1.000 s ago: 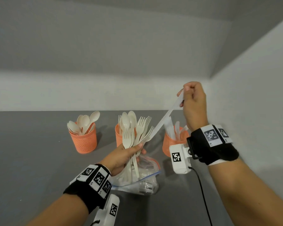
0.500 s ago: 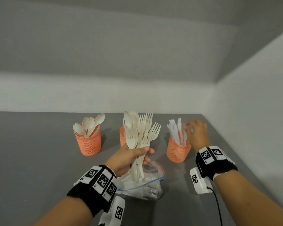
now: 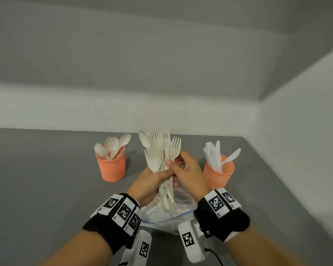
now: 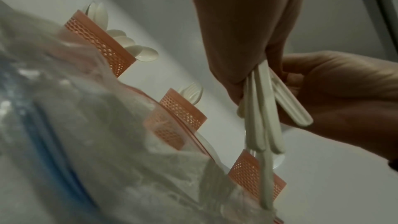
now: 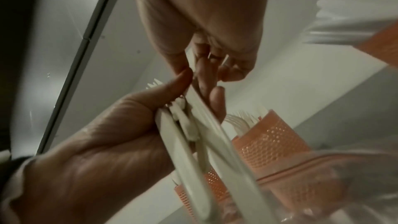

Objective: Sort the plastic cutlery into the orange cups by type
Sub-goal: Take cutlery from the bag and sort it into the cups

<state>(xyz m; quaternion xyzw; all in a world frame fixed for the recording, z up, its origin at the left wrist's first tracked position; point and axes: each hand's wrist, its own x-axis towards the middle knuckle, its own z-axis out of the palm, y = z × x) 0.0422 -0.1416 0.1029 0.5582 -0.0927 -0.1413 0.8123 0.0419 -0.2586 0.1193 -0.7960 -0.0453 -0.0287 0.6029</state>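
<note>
My left hand (image 3: 161, 174) grips an upright bunch of cream forks and spoons (image 3: 161, 148) by the handles (image 4: 262, 117). Beside it, my right hand (image 3: 175, 163) pinches one piece in that bunch with thumb in front and fingers behind; I cannot tell which type. The left orange cup (image 3: 112, 167) holds spoons. White knives fill the right orange cup (image 3: 217, 175). The middle orange cup (image 4: 183, 108) holds forks and is hidden behind the bunch in the head view.
A clear zip bag (image 3: 173, 215) with more cutlery lies on the grey table (image 3: 46, 179) under both hands. White walls close the table at the back and right, close to the knife cup.
My right hand carried a white knife down into the right cup, let it go, then came back left to the bunch. The left hand kept holding the bunch.
</note>
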